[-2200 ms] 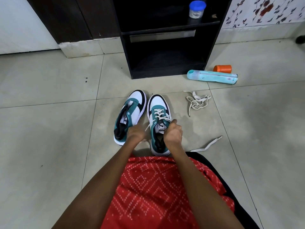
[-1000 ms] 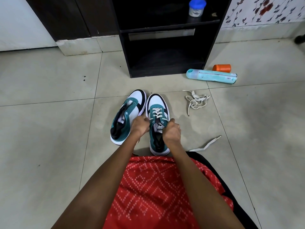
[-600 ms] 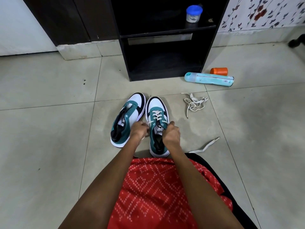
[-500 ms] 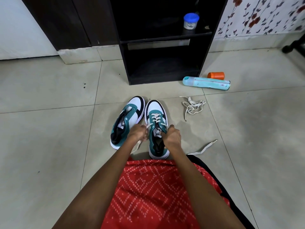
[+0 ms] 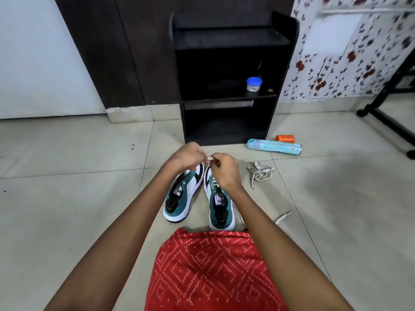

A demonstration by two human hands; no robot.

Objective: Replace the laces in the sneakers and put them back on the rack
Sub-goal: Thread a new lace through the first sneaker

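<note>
Together, left hand (image 5: 188, 157), right hand (image 5: 225, 169) pinching lace (image 5: 210, 158), sneaker tongue label (image 5: 220, 200) (PUMA).

floor (image 5: 67, 198): beige tiles | wallpaper (image 5: 336, 63): floral | panel (image 5: 134, 52): dark wood

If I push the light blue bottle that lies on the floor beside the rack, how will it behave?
The bottle lies on its side and looks round, so it would probably roll across the smooth tiles. It looks like plastic, so it is likely light and not fragile. I cannot tell whether it is full.
</note>
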